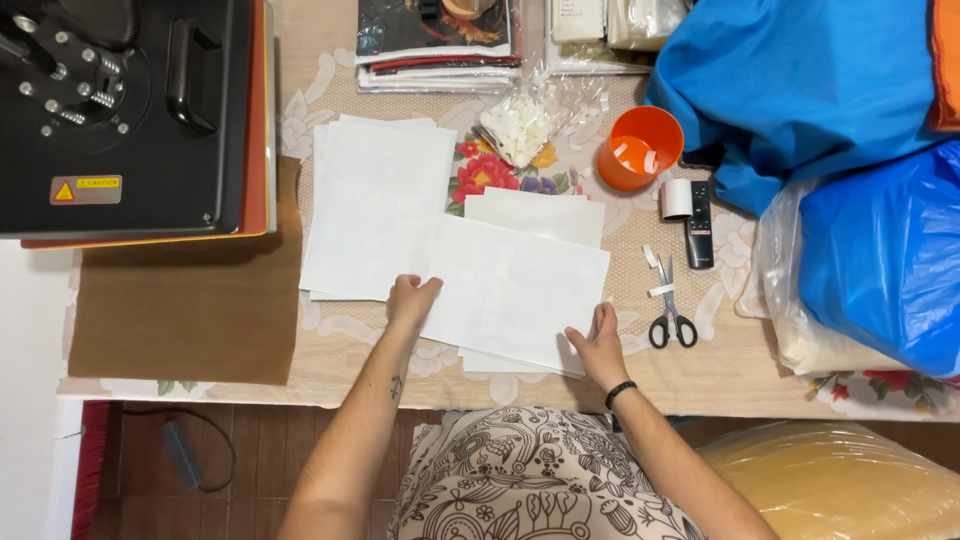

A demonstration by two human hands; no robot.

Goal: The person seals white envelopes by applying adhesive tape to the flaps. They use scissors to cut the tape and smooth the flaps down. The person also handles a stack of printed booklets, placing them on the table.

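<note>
A white sheet of paper [515,285] lies tilted on the floral tablecloth, on top of more white sheets [540,215]. My left hand [411,301] pinches its left edge. My right hand [601,345], with a black band on the wrist, grips its lower right corner. To the left lies a bigger stack of white sheets [375,200], partly under the tilted sheet.
A black heat press [130,110] stands at the far left above a brown mat [190,310]. Scissors [670,315], a remote [699,225], a tape roll [677,198], an orange cup [638,150] and a clear bag of white pieces [520,125] lie right. Blue bags [860,200] fill the right side.
</note>
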